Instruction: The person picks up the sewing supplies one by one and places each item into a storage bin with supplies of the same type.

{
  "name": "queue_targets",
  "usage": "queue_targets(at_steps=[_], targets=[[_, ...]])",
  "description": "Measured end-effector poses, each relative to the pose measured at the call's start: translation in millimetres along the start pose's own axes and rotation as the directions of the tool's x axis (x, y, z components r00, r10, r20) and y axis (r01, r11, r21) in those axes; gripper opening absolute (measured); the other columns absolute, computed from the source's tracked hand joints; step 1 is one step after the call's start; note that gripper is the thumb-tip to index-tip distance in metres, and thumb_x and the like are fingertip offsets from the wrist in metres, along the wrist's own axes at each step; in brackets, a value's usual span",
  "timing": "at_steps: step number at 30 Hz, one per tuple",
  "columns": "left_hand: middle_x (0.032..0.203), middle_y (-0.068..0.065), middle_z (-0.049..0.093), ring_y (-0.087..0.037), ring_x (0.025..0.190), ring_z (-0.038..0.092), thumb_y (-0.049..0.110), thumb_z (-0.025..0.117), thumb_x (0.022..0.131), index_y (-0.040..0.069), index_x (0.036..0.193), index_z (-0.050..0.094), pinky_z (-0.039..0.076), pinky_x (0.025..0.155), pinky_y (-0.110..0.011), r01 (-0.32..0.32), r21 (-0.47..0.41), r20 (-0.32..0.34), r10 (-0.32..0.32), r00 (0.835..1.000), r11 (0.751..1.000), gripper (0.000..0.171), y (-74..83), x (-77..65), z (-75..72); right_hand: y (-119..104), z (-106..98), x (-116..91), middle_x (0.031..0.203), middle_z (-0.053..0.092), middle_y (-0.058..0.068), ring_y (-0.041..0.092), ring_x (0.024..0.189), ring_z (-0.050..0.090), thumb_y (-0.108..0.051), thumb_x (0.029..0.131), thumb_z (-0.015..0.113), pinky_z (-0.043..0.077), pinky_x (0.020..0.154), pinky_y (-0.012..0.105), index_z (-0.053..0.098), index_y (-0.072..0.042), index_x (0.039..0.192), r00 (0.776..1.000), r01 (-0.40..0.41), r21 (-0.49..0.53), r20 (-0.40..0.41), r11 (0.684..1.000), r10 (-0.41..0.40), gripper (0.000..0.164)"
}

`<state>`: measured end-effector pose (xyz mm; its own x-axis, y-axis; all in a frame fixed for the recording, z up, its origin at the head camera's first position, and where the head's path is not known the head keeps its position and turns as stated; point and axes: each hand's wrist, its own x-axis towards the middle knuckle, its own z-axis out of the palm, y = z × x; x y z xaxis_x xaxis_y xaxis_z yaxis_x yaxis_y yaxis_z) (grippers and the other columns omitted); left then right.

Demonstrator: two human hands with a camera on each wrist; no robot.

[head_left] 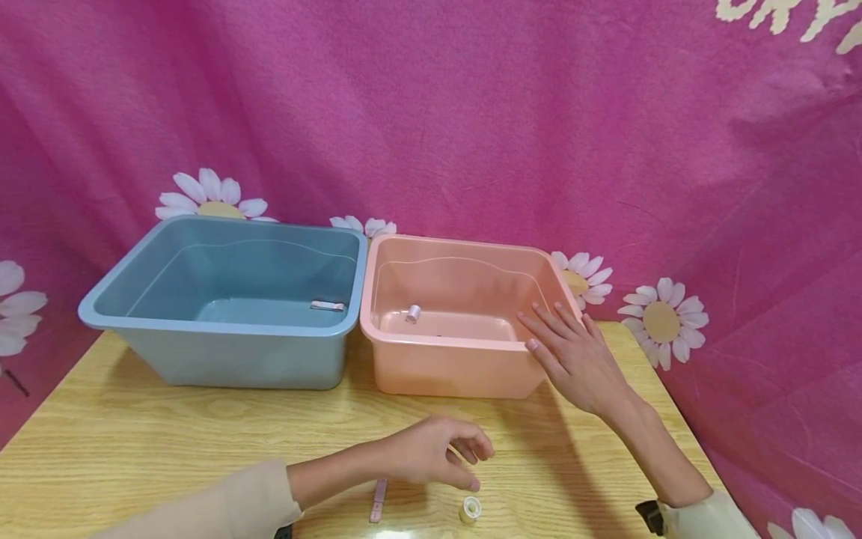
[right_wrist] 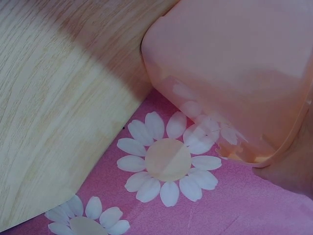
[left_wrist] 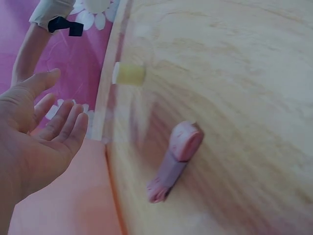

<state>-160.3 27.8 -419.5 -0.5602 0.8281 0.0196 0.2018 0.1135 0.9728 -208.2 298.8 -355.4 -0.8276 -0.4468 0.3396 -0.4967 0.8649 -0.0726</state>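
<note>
My left hand [head_left: 434, 451] hovers over the table with loosely bent fingers and nothing in them. Just below it lie a folded pink measuring tape [head_left: 378, 501] and a small spool of yellow thread [head_left: 471, 510]. In the left wrist view the tape [left_wrist: 175, 161] has a purple band, and the spool [left_wrist: 130, 74] lies beyond it. Fingers spread, my right hand [head_left: 581, 363] reaches over the near right corner of the peach tub [head_left: 458, 367]. Inside that tub sits a pale spool [head_left: 414, 313]. The right wrist view catches only part of this hand [right_wrist: 292, 169] beside the rim.
A blue-grey tub [head_left: 236, 355] stands left of the peach one, their rims side by side, with another folded tape [head_left: 327, 305] inside. Behind the wooden table [head_left: 202, 442] hangs a magenta cloth [head_left: 438, 112] with white daisies. The table's right edge runs close by my right arm.
</note>
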Motion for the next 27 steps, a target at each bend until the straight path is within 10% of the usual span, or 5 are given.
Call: queue_targets(at_steps=[27], targets=[[0.108, 0.005, 0.068, -0.003, 0.096, 0.063, 0.008, 0.078, 0.086, 0.005, 0.114, 0.067, 0.051, 0.084, -0.02, 0.045, 0.036, 0.06, -0.047, 0.997, 0.998, 0.03, -27.1, -5.9, 16.0, -1, 0, 0, 0.153, 0.043, 0.008, 0.038, 0.145, 0.027, -0.035, 0.106, 0.045, 0.017, 0.111, 0.067, 0.051, -0.018, 0.148, 1.0, 0.005, 0.001, -0.005, 1.0, -0.005, 0.045]])
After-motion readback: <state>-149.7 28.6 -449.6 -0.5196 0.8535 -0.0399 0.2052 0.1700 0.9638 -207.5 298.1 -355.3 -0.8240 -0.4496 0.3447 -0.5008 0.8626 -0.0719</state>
